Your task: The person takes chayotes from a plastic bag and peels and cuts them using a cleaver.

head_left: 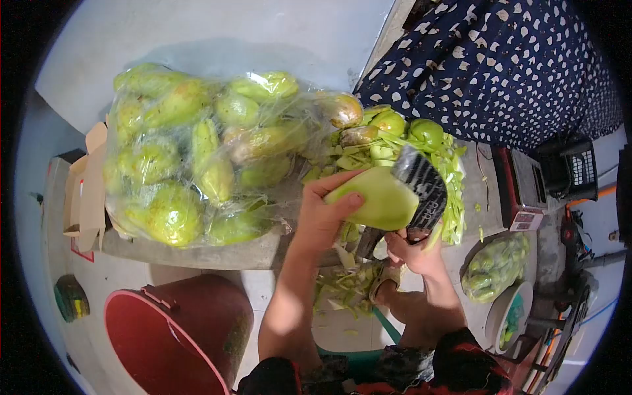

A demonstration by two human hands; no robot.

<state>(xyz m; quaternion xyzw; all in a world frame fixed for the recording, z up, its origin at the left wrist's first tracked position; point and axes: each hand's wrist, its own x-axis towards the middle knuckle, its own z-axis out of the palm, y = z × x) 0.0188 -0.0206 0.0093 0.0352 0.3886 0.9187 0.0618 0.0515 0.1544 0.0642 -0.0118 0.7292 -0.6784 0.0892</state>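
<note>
Peeled green fruit (376,199), in the head view, is gripped by the left hand (326,209), thumb pressed on its upper face. The right hand's (416,253) fingers curl closed around a broad dark knife (426,189), its blade along the fruit's edge. Peelings (454,209) lie beyond those fingers; a clear bag of fruit (212,172) sits left of the left fingers.
</note>
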